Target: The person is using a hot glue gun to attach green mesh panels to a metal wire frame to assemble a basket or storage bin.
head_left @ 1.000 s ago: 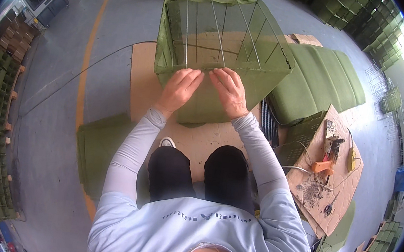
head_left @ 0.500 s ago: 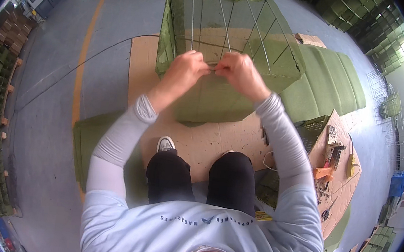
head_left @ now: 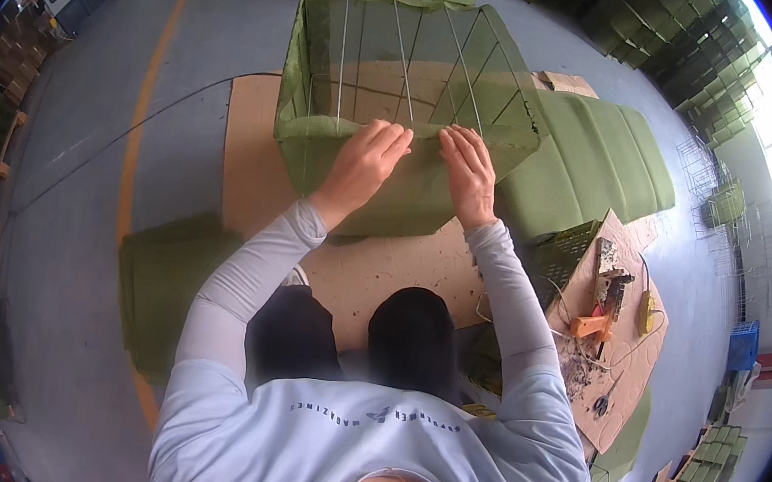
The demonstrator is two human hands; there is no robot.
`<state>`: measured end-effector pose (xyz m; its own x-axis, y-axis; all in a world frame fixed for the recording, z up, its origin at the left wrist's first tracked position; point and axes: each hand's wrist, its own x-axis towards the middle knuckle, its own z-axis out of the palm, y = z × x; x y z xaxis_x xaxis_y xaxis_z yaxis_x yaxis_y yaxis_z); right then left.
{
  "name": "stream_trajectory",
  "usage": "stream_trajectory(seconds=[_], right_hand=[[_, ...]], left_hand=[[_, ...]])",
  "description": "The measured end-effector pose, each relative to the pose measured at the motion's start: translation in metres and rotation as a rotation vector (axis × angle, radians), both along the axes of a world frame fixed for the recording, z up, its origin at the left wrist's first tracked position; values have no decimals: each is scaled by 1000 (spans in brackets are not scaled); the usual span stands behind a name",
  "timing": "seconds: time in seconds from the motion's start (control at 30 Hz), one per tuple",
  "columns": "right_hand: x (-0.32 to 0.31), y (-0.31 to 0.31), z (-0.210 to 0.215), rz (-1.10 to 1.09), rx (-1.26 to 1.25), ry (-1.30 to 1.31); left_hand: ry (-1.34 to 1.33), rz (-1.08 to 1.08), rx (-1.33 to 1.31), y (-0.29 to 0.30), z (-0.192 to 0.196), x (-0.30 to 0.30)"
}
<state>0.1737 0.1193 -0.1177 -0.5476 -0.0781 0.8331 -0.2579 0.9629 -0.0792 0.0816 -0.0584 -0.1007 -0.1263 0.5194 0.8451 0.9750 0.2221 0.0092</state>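
Observation:
In front of me stands a box-shaped wire frame covered in green fabric [head_left: 411, 191], its top side showing bare metal rods. My left hand [head_left: 366, 163] has its fingers bent over the near rim, thumb on the front panel, pinching the fabric edge. A short way to its right, my right hand [head_left: 468, 172] grips the same rim with fingers pressed together. Beneath the fingers, the folded edge itself is hidden.
Under the box lies a cardboard sheet [head_left: 341, 298]. Green padded fabric [head_left: 595, 165] spreads to the right. Nearer, a cardboard piece carries an orange-handled tool [head_left: 593, 325] and scissors [head_left: 602, 405], beside a green crate [head_left: 568, 247]. Folded green fabric [head_left: 167, 278] lies at left.
My hands, close together at the rim before, have moved apart along it. The fabric now lies along the near rim between them. The whole view has shifted slightly.

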Motion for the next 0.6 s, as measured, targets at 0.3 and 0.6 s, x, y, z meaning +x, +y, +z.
stream_trajectory(seconds=[0.3,0.6], right_hand=[[-20,33,52,139,-31,-716],[-10,-24,46,215,-196,-161]], left_hand=[[-413,16,-344,19,21,-24],[-129,186,230,-70,15,-5]])
